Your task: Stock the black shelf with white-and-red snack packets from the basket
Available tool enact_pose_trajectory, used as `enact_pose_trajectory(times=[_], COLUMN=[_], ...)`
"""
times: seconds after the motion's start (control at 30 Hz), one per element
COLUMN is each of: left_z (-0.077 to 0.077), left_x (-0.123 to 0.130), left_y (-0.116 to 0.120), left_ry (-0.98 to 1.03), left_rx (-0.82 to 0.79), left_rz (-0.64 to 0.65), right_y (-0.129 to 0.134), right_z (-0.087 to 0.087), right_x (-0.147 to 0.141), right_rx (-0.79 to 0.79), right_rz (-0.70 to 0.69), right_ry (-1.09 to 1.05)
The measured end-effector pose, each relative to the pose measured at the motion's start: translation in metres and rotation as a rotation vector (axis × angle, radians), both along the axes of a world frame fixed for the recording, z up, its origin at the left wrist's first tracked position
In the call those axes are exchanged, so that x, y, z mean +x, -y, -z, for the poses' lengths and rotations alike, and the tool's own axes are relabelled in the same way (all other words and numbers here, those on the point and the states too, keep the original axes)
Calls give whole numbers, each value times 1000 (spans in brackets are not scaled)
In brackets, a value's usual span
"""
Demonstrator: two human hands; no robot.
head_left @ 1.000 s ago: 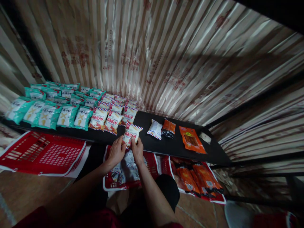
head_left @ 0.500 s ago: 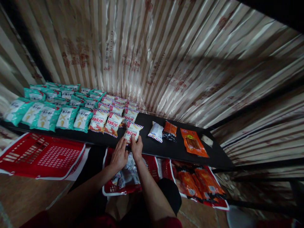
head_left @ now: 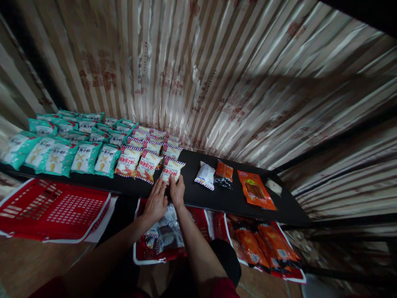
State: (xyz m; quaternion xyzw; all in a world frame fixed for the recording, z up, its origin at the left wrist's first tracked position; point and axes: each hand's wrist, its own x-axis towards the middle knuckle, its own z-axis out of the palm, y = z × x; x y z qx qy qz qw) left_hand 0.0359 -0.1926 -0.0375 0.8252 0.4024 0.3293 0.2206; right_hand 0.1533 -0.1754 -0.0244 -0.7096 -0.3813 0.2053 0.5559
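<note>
A white-and-red snack bag (head_left: 172, 168) stands propped up at the front right of a group of matching bags. My right hand (head_left: 177, 192) pinches its lower right part, thumb on the front. My left hand (head_left: 157, 201) presses its fingers, held together, against the lower left side of the same bag. Just left of it are two matching snack bags (head_left: 147, 166) in the front row, with several more in rows behind. Farther left, several teal snack bags (head_left: 83, 157) stand in rows. All rest on a black shelf (head_left: 186, 190).
To the right on the shelf lie a white packet (head_left: 205, 175), an orange-and-black packet (head_left: 223, 174), a flat orange packet (head_left: 254, 189) and a small white item (head_left: 273, 187). Below are red baskets (head_left: 201, 221), one holding silvery packets (head_left: 170, 231), another orange packets (head_left: 274, 244). Striped sheeting (head_left: 198, 74) hangs behind.
The snack bag between my hands has gone slightly back and left, now lined up with the front row. The view has shifted a little.
</note>
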Motion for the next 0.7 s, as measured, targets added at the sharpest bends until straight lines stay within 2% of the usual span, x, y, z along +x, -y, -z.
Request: enact_pose_trajectory(times=[0.33, 0.7], left_z=[-2, -2], left_x=[3, 3], left_y=[-7, -12], left_ry=[9, 20], left_rx=[-2, 12], left_rz=[-33, -27], right_y=[-14, -24], right_z=[5, 10], right_x=[0, 2], right_rx=[30, 43], right_rz=[29, -8], right_ry=[-15, -2])
